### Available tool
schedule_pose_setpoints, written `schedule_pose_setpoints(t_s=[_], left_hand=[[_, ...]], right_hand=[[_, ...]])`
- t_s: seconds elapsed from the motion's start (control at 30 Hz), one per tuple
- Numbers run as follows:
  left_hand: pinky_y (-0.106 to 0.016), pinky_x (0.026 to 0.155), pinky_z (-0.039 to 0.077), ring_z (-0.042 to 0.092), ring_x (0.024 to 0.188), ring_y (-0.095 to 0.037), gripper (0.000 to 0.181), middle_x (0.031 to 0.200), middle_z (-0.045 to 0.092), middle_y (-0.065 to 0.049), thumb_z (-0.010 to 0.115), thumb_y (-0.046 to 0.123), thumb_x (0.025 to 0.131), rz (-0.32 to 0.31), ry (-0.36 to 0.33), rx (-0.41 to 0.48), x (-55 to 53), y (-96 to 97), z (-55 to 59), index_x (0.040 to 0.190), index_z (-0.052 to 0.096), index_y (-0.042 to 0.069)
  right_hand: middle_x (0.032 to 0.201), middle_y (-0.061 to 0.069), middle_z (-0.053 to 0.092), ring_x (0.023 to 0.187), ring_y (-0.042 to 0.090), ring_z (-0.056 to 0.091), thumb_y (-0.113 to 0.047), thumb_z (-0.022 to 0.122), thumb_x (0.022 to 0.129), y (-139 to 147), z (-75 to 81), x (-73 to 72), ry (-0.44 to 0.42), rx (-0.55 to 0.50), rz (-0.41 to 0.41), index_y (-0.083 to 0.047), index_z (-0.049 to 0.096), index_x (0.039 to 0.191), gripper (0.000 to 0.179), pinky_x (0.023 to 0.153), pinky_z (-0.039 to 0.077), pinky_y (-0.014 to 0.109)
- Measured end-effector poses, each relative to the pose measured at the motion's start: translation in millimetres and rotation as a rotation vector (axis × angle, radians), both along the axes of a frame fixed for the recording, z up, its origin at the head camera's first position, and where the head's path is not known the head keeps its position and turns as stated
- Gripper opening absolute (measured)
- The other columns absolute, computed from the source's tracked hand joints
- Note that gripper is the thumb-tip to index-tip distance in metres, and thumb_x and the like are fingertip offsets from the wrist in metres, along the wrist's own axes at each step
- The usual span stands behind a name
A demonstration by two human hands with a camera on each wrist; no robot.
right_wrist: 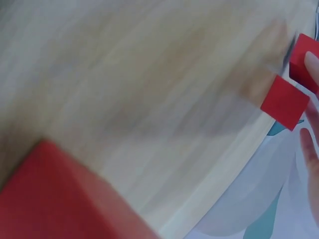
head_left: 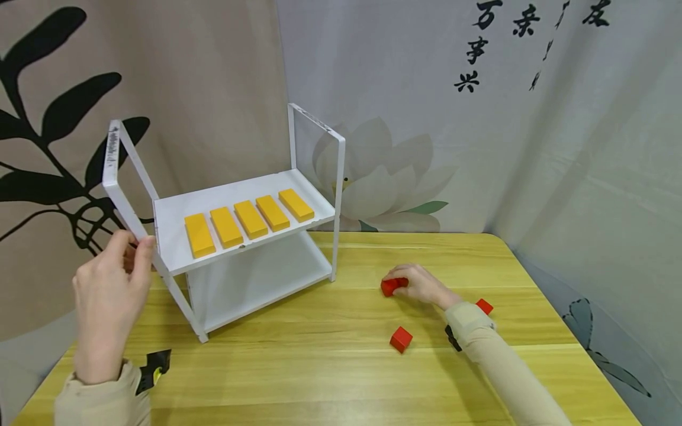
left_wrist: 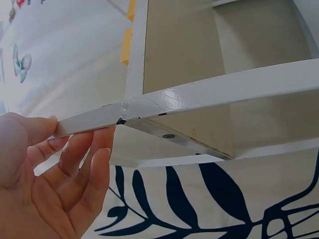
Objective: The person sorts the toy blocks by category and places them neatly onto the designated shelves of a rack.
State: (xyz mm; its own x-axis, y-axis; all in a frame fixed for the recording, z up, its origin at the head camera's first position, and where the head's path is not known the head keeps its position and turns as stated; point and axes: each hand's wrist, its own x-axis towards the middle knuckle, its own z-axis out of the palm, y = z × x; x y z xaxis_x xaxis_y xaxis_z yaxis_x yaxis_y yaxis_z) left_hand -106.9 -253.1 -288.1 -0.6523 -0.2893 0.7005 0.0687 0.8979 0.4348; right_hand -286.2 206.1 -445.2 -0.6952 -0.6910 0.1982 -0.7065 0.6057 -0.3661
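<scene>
Fabric backdrop (head_left: 213, 89): beige at left, with dark leaf print; paler at right, with lotus print (head_left: 383, 183) and black brush-written characters (head_left: 471, 50).

Table (head_left: 266, 378): wood-grain top, yellowish, rounded far corner at right.

Rack (head_left: 261, 284): white, two-tier, open-framed, standing on the table left of centre; rectangular end frames rise above the upper shelf (head_left: 234, 192). Small dark chips mark the paint at a joint in the left wrist view.

Sleeves, two: left sleeve (head_left: 106, 399) and right sleeve (head_left: 506, 367), beige, each with a black item at the cuff.

Left hand (head_left: 112, 284): at the rack's left end frame; thumb and fingers clamped on a white bar, thumb on one side, fingers on the other.

Right hand (head_left: 418, 284): low over the table, right of the rack; thumb and fingers curled in a pinch at a pair of red cubes (head_left: 388, 288). Whether both are gripped cannot be told.

Yellow blocks (head_left: 251, 219), five: oblong, lying flat on the upper shelf in a spaced row, roughly parallel.

Loose red cubes, two: nearer cube (head_left: 401, 339), alone on the table in front of the right hand; farther-right cube (head_left: 483, 306), on the table, partly hidden by the right cuff.
</scene>
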Motion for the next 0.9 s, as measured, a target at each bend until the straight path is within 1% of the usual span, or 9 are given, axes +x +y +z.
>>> schedule_pose_setpoints(t_s=[0.3,0.37,0.4,0.43,0.53,0.6,0.63,0.7,0.9], left_hand=[[-0.020,0.052,0.025,0.047,0.050,-0.029,0.031,0.068,0.060,-0.025,0.053,0.024,0.097,0.001,0.009,-0.001,-0.5,-0.1,-0.3,0.089,0.057,-0.006],[-0.020,0.052,0.025,0.047,0.050,-0.029,0.031,0.068,0.060,-0.026,0.053,0.024,0.097,0.000,0.011,-0.003,-0.6,-0.1,-0.3,0.089,0.056,-0.006],[-0.020,0.052,0.025,0.047,0.050,-0.029,0.031,0.068,0.060,-0.026,0.053,0.023,0.097,0.000,0.012,-0.003,-0.5,-0.1,-0.3,0.089,0.056,-0.006],[-0.020,0.052,0.025,0.047,0.050,-0.029,0.031,0.068,0.060,-0.026,0.052,0.023,0.097,-0.001,0.012,-0.003,-0.5,-0.1,-0.3,0.089,0.056,-0.006],[-0.020,0.052,0.025,0.048,0.051,-0.031,0.031,0.068,0.060,-0.026,0.052,0.023,0.097,-0.002,0.011,-0.003,-0.3,-0.1,-0.1,0.089,0.056,-0.006],[-0.021,0.052,0.026,0.049,0.051,-0.032,0.032,0.069,0.060,-0.026,0.052,0.024,0.097,-0.001,0.006,-0.002,-0.2,-0.1,0.1,0.089,0.056,-0.006],[-0.021,0.052,0.026,0.049,0.052,-0.032,0.032,0.069,0.060,-0.026,0.052,0.024,0.098,0.000,0.002,-0.001,-0.1,-0.1,0.0,0.090,0.056,-0.007],[-0.021,0.053,0.026,0.050,0.053,-0.034,0.032,0.069,0.060,-0.027,0.052,0.024,0.098,0.000,-0.002,0.001,-0.1,0.0,0.1,0.090,0.056,-0.007],[-0.022,0.052,0.026,0.049,0.052,-0.032,0.032,0.068,0.060,-0.026,0.052,0.024,0.098,0.001,-0.003,-0.003,0.1,0.4,0.5,0.090,0.056,-0.007]], right_hand=[[0.116,0.013,0.067,0.108,0.027,0.065,-0.005,0.072,0.082,-14,2.9,3.0,0.032,-0.098,-0.027,-0.006,0.070,0.111,0.030,0.090,0.052,0.039],[0.115,0.012,0.068,0.103,0.026,0.066,-0.005,0.073,0.081,-19,4.8,4.0,0.052,-0.133,-0.016,-0.006,0.070,0.110,0.029,0.082,0.055,0.033],[0.115,0.012,0.068,0.094,0.024,0.068,-0.005,0.073,0.081,-21,5.5,4.2,0.062,-0.149,-0.014,-0.005,0.070,0.110,0.029,0.075,0.055,0.029],[0.114,0.012,0.069,0.091,0.023,0.068,-0.005,0.073,0.080,-24,6.0,4.4,0.074,-0.170,-0.012,-0.005,0.070,0.109,0.029,0.070,0.055,0.027],[0.113,0.012,0.069,0.089,0.024,0.069,-0.005,0.074,0.079,-33,6.1,4.2,0.121,-0.231,-0.002,-0.005,0.071,0.108,0.029,0.063,0.053,0.027],[0.112,0.013,0.070,0.092,0.025,0.069,-0.005,0.075,0.078,-40,6.2,4.1,0.165,-0.271,0.006,-0.005,0.072,0.107,0.029,0.068,0.056,0.030],[0.112,0.013,0.070,0.100,0.026,0.068,-0.005,0.076,0.077,-43,6.6,4.4,0.187,-0.293,0.015,-0.005,0.072,0.107,0.030,0.073,0.056,0.033],[0.111,0.014,0.070,0.101,0.027,0.068,-0.005,0.076,0.076,-50,7.8,5.0,0.231,-0.331,0.033,-0.004,0.072,0.105,0.029,0.079,0.056,0.035],[0.110,0.018,0.069,0.101,0.029,0.068,-0.001,0.077,0.075,-74,14.6,9.8,0.321,-0.425,0.092,-0.002,0.072,0.103,0.029,0.082,0.055,0.035]])
